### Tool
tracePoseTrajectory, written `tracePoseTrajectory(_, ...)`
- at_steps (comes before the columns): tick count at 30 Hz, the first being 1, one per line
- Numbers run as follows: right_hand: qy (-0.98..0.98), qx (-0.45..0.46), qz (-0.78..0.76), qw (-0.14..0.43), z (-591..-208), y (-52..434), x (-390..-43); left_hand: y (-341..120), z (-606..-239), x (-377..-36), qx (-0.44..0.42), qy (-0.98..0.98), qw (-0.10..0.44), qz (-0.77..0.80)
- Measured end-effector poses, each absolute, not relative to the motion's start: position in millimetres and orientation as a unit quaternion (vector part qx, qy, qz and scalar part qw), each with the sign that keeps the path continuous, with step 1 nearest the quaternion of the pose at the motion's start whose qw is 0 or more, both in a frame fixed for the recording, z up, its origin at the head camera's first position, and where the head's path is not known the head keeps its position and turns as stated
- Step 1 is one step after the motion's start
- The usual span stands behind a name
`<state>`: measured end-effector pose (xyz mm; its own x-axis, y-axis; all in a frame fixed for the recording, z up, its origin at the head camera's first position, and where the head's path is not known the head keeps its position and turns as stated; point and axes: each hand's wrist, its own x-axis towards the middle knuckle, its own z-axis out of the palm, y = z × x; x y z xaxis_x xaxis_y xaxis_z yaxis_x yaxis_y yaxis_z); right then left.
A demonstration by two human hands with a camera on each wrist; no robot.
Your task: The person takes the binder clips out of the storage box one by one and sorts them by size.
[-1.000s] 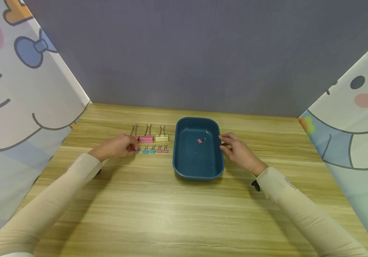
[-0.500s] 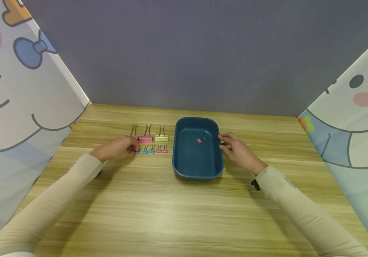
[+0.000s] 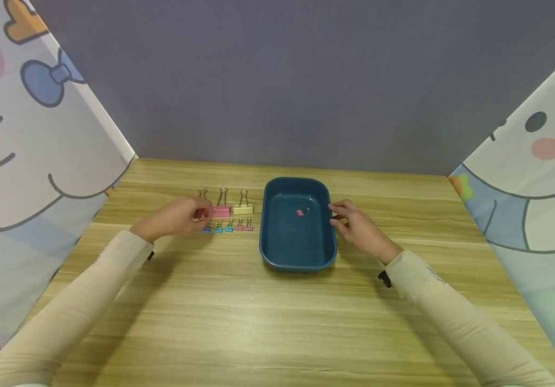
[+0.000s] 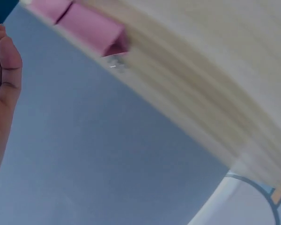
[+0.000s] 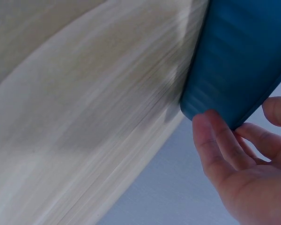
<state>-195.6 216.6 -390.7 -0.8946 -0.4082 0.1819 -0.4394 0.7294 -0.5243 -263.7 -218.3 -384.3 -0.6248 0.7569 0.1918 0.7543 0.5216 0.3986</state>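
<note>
My left hand (image 3: 187, 215) is over the left end of two rows of binder clips, its fingers bent. A small blue binder clip (image 3: 207, 230) lies just below its fingertips. In the left wrist view the left hand (image 4: 2, 79) shows at the left edge, near a large pink binder clip (image 4: 91, 28). Small light-blue (image 3: 218, 229) and pink clips continue the front row. A dark blue tray (image 3: 298, 266) holds one small pink binder clip (image 3: 300, 213). My right hand (image 3: 362, 231) touches the tray's right side, its fingertips (image 5: 203, 124) against the outer wall.
Behind the small clips stand large ones: a pink binder clip (image 3: 221, 210) and a yellow binder clip (image 3: 243, 209), handles pointing away. A grey partition (image 3: 297, 86) closes off the table's (image 3: 258, 322) back edge. Printed panels (image 3: 64, 140) flank both sides.
My left hand has risen slightly off the front row, and the small blue clip beneath it shows more fully. The right hand stays at the tray.
</note>
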Motion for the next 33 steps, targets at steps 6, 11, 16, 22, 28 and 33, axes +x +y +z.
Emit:
tracePoseTrajectory(6,-0.928,0.23,0.291,0.027,-390,216,-195,-206,-369,-264,0.434,0.869,-0.037,0.233)
tracePoseTrajectory(11,-0.928,0.233,0.289,0.028,-390,216,-196,-196,-359,-264,0.427,0.872,-0.043,0.236)
tracePoseTrajectory(16,-0.929,0.232,0.286,0.031,-390,216,-196,-179,-344,-264,0.431,0.868,-0.044,0.241)
tracePoseTrajectory(22,-0.93,0.231,0.286,0.029,-391,216,-195,-155,-329,-263,0.438,0.867,-0.039,0.236)
tracePoseTrajectory(28,-0.93,0.229,0.285,0.026,-392,216,-195,-138,-326,-261,0.448,0.861,-0.045,0.237)
tracePoseTrajectory(33,-0.931,0.227,0.286,0.023,-390,216,-196,-126,-325,-262,0.457,0.855,-0.051,0.241)
